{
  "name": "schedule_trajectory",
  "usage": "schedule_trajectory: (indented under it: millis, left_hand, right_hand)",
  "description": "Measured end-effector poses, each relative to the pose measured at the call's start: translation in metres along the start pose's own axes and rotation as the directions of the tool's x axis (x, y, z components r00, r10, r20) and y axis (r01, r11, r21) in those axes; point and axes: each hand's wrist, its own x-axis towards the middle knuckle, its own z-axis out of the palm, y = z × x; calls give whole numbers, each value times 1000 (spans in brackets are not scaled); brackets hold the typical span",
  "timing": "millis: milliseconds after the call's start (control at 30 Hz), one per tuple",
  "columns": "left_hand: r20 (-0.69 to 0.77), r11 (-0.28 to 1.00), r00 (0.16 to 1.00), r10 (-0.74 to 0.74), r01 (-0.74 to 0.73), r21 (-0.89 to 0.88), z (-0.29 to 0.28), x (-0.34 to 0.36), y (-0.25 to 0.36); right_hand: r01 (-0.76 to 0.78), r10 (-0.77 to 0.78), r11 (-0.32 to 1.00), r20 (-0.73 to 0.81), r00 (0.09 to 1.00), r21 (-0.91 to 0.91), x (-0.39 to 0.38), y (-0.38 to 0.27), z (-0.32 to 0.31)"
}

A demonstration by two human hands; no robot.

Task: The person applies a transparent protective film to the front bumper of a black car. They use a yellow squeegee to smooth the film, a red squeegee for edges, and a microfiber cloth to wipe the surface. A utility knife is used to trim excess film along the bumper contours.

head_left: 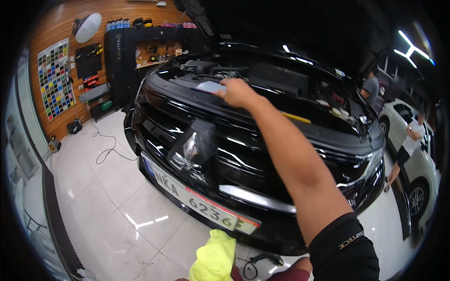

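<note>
My right hand (238,92) reaches over the front of a black car (243,164) with its hood up. Its fingers are closed on the edge of a flat, pale card (208,87), which lies low over the black panel behind the grille. A yellow stick-like tool (296,117) rests on that panel, to the right of my forearm. At the lower edge, a bunched bright yellow cloth (213,257) hides most of what is behind it. A sliver of skin beside the cloth may be my left hand (180,279); its fingers do not show.
On the floor below the bumper lies a dark tool (267,259) with a cable. A black cord (110,149) trails across the tiles at left. A person (412,136) stands by a white car (398,112) at right; another person (371,88) is beyond the engine bay.
</note>
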Motion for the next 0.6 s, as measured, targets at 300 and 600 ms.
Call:
schedule_trajectory:
  millis: [300,600]
  left_hand:
    - [-79,973,997,26,-44,-228,-43,11,23]
    - [-193,930,962,191,-241,-278,-41,74,10]
  right_hand:
    - [-43,80,966,139,987,-255,78,-27,55]
    - [12,-62,997,-647,760,-81,-150,-28,-136]
